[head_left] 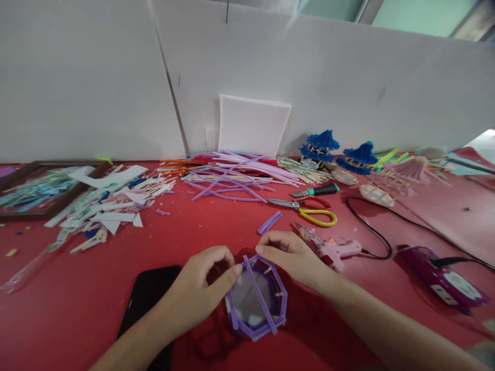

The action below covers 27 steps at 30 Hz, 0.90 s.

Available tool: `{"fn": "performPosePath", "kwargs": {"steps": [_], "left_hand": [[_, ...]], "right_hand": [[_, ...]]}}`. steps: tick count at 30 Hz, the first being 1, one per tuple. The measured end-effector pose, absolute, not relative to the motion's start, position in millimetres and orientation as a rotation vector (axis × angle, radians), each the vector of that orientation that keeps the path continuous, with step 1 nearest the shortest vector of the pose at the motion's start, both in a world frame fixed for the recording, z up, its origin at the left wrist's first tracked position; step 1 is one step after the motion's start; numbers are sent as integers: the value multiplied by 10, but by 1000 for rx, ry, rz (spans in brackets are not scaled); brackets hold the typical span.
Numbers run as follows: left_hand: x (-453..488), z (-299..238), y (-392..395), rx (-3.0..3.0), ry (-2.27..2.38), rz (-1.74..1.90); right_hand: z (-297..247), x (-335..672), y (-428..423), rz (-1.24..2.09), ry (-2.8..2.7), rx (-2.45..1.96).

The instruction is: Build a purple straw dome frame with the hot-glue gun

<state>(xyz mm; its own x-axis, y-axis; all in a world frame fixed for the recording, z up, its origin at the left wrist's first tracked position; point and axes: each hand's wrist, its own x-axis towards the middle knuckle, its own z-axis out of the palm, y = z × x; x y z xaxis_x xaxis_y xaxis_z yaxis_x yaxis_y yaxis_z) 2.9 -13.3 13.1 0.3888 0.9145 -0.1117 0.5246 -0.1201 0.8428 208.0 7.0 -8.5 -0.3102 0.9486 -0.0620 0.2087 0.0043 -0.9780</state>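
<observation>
A many-sided frame of purple pipe cleaners (285, 304) is held up over the red table, with one purple strip (260, 296) lying across it from top to bottom. Thumb and fingers of my left hand (209, 275) pinch its upper left rim. At the upper right rim, my right hand (290, 255) is closed in a pinch on the same frame. Short pale sticks show along the frame's inner edge. Just beyond my right fingers lie short purple pieces (269, 222). A black phone (149, 296) rests partly beneath my left forearm.
Scissors (317, 216), a utility knife (317, 191) and a pink glue gun (334, 250) lie at right, near a purple power strip (441, 278) with cords. Pipe cleaners (232, 178) pile at the back; paper scraps (116, 206) lie left. Small blue-roofed models (319, 147) stand back right.
</observation>
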Motion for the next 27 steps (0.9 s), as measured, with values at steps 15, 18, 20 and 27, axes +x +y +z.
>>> {"fn": "performPosePath", "kwargs": {"steps": [15,18,20,27], "left_hand": [[69,132,-147,1710,1233,553],[71,93,-150,1637,1236,622],[76,60,-142,1547,1223,689],[82,32,-102,1452,1134,648]], "right_hand": [[-57,2091,37,1262,-1724,-1239],[-73,2082,21,1196,-1687,-1155],[-65,2074,16,1167,-1726,-1067],[-39,2030,14,1106,-1828,-942]]}}
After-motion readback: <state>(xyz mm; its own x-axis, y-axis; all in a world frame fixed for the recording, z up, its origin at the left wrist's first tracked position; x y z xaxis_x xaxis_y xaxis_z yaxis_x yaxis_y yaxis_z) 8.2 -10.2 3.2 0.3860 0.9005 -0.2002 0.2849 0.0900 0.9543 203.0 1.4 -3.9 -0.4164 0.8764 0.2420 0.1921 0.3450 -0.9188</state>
